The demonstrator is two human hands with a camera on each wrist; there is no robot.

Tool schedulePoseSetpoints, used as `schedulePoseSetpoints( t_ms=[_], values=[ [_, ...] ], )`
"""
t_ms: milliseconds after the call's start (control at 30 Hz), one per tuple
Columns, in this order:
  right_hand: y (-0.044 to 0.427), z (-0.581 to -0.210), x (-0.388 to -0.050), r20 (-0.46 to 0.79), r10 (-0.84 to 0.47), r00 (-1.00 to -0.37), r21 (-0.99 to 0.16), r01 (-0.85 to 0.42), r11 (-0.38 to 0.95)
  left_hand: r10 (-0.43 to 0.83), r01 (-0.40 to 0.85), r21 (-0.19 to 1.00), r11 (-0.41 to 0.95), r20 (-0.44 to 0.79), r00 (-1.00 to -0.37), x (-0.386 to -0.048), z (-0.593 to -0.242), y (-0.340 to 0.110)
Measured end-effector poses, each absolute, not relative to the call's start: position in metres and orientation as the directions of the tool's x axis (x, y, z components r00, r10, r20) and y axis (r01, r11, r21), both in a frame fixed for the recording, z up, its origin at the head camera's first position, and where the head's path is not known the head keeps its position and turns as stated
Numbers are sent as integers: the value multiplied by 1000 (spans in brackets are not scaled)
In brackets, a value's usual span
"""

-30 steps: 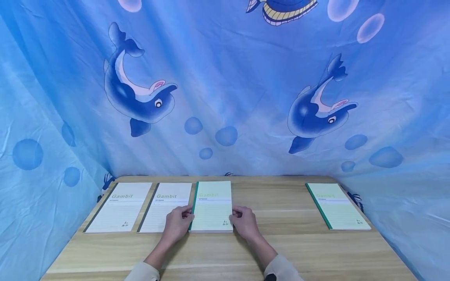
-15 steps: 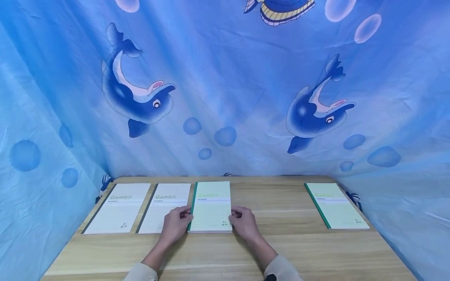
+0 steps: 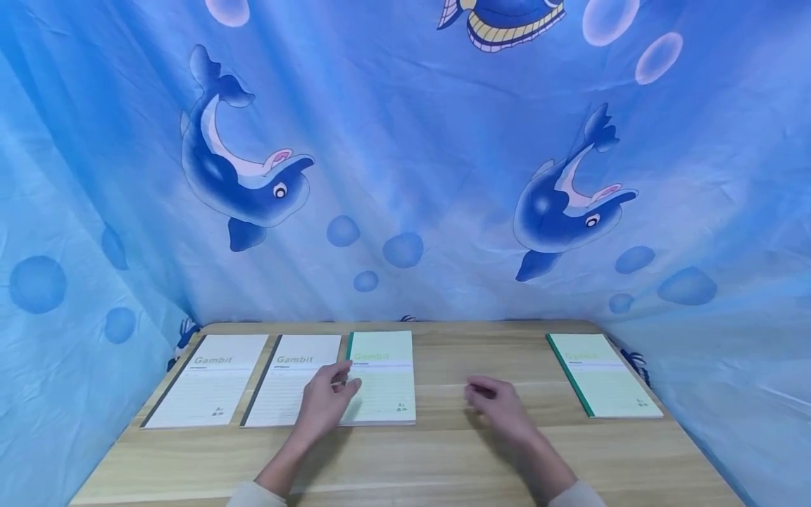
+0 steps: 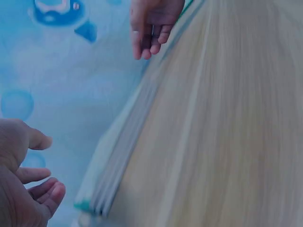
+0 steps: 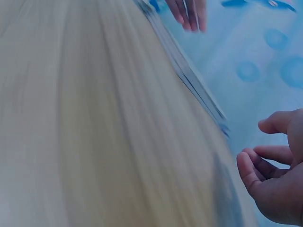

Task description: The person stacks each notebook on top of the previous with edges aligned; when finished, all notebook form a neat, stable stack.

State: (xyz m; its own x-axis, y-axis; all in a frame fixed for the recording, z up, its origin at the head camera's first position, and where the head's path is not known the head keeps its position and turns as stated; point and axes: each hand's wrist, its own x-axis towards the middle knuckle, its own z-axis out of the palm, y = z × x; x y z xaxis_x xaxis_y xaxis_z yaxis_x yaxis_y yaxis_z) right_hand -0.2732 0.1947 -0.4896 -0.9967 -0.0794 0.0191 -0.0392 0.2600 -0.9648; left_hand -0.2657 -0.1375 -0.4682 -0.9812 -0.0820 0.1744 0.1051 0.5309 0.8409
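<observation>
In the head view the left hand [image 3: 326,401] hides part of the green spine and lower left of the notebook [image 3: 386,394] beside it, plus a bit of the dark-spined notebook [image 3: 298,380] next door, while the right hand [image 3: 503,408] is kinda smeary. Bottom edge chops off both sleeves [image 3: 256,496] and the near side of the counter [image 3: 412,465], the top edge crops the striped fish [image 3: 516,21], and the small print under "Gambit" is too tiny for me to read. Both wrist cams cut off both hands at the borders, and the notebook edges there are pretty blurry.
</observation>
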Motion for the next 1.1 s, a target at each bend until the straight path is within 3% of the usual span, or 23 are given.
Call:
schedulePoseSetpoints(
  t_ms=[233,433,633,833,1100],
  values=[
    [286,-463,-261,37,55,-998,-874,-5,486,87,277,870,408,265,-960,-255,-454,-88],
    [356,-453,-253,20,150,-988,-841,65,537,302,341,877,339,241,-922,-255,-446,-38],
    [413,-456,-248,-34,253,-967,-794,180,581,390,292,905,311,159,-907,-269,-444,7],
    [447,-470,-249,62,344,-937,-754,182,631,432,157,951,265,29,-901,-283,-444,37],
    [472,-476,-250,2,474,-881,-773,299,559,472,-46,992,113,-94,-876,-291,-452,85]
  ],
)
